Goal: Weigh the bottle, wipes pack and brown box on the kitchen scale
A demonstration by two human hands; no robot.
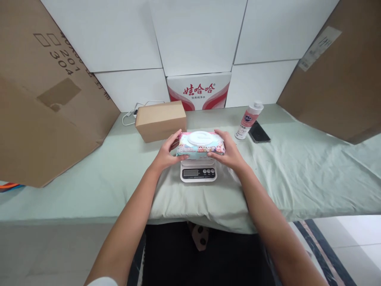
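A pack of wet wipes point(201, 146), pastel printed with a white oval lid on top, is gripped at both ends. My left hand point(169, 151) is closed round its left end, thumb along the front edge. On the right end, my right hand point(228, 151) has its fingers over the far corner and its thumb on the front. Directly under the pack stands a white kitchen scale point(199, 178); its dark display and several buttons show in front. The pack hides the weighing plate, so I cannot tell whether they touch.
Left of the pack lies a brown cardboard box point(160, 121) with a white cable point(128, 118) behind. At the right stand a pink-and-white bottle point(249, 120) and a black phone point(259, 132). Large cardboard sheets point(53, 103) flank the green-covered table point(119, 190); a red-and-white carton point(199, 92) stands behind.
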